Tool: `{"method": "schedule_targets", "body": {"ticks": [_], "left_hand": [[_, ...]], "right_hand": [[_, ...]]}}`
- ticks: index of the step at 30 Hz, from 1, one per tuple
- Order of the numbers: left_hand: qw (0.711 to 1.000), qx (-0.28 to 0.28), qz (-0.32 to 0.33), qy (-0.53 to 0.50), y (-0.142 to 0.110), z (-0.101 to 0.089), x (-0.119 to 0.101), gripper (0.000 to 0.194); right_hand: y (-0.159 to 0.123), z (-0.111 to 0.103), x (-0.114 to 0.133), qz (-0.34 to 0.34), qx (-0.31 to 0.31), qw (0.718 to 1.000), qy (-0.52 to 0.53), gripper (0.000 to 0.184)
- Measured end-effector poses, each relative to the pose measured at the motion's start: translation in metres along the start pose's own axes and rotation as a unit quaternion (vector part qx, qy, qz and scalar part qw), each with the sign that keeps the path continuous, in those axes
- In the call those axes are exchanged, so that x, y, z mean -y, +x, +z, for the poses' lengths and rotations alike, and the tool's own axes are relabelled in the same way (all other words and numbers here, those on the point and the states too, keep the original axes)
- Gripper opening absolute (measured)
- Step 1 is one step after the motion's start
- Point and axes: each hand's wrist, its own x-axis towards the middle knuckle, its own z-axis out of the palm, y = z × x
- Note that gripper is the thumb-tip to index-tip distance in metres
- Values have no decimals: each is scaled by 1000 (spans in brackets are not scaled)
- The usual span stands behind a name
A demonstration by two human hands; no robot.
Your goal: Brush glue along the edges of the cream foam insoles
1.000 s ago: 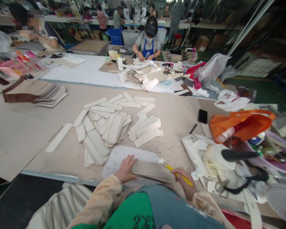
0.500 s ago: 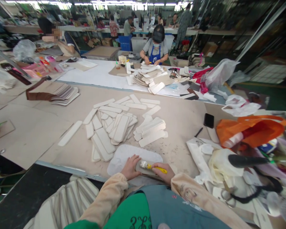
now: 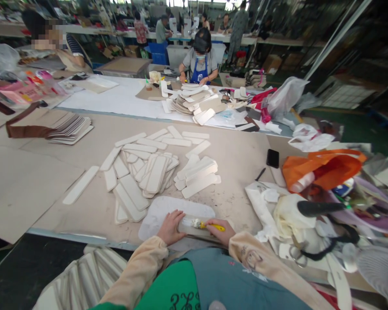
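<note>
My right hand is closed round the yellow handle of a brush, whose bristle end carries white paste. Under the bristles lies a pale strip with rounded ends, wet-looking on top. My left hand lies over the strip's left end, thumb and fingers spread apart. Beneath is a whitish rounded sheet at the table's near edge. Just beyond it, a loose heap of similar pale strips spreads out, with a smaller stack to its right.
To the right are a black phone, an orange bag and a white container amid clutter. A brown-edged stack lies far left. More pale pieces are below the table edge. A co-worker works across the table.
The view has shifted, so the table appears further left. The brush has moved slightly over the strip, and more of the strip looks wet. Both hands keep their places on it.
</note>
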Motion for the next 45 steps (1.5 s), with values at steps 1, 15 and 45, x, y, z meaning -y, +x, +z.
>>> {"method": "schedule_targets", "body": {"ticks": [1,15,45], "left_hand": [[1000,-2,2,4,0,0,0,78],[999,-4,10,40,-1,1,2,75],[998,-8,64,0,1,4,25,75]], "right_hand": [[-5,-6,-3,15,-13,1000,4,24],[-78,-83,-33,73,-200,977,-19,33],[-23,-14,-12,3,7,998,-65,27]]}}
